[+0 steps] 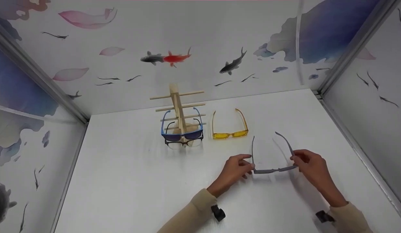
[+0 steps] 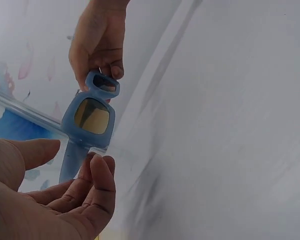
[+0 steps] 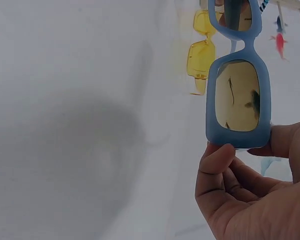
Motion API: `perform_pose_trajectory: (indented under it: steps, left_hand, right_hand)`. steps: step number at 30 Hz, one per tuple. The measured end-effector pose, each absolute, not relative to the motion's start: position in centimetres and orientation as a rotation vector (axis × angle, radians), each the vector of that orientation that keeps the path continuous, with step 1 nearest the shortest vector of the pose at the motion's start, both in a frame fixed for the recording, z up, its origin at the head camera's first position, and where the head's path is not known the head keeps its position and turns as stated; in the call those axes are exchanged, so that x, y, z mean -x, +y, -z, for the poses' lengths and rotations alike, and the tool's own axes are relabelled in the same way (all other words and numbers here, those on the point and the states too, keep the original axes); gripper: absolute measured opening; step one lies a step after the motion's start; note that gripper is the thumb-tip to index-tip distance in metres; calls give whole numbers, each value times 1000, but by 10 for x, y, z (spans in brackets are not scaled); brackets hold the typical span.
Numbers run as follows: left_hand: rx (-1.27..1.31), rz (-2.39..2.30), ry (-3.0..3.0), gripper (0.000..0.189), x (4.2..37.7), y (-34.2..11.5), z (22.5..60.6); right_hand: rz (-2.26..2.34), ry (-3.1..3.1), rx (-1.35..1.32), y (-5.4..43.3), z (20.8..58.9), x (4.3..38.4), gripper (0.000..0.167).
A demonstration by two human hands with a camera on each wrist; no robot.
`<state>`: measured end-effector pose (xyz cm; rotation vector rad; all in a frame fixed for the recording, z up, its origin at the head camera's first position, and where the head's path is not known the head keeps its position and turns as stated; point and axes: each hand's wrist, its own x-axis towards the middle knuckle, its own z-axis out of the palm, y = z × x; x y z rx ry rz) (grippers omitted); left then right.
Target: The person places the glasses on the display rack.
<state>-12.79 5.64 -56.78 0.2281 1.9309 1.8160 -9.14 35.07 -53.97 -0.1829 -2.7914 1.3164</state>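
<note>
A pair of blue-grey framed sunglasses (image 1: 265, 171) with brownish mirrored lenses is held over the white table, temples spread and pointing away from me. My right hand (image 1: 312, 165) pinches its right corner near the hinge between thumb and fingers, as the right wrist view shows from the lens side. At the opposite corner is my left hand (image 1: 235, 167), its thumb and fingers spread apart with the fingertips right at the left temple. In the left wrist view, a gap shows between the left thumb and the temple (image 2: 72, 160), and the fingers overlap the temple's lower part.
Behind stands a wooden eyewear rack (image 1: 177, 103) with several crossbars. Blue sunglasses (image 1: 182, 135) and dark-rimmed clear glasses (image 1: 184, 143) sit on its lower bars. Yellow glasses (image 1: 230, 134) lie beside it on the table (image 1: 122, 181). Printed panels (image 1: 200, 32) enclose the table's back and sides.
</note>
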Motion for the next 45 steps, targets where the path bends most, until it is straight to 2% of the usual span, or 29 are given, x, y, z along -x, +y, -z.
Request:
perform_pose_trajectory:
  steps: [45]
  left_hand:
    - [-132, -1880, 2035, 40, 127, -21, 534]
  right_hand:
    - [-1525, -2765, 34, 280, 517, 106, 30]
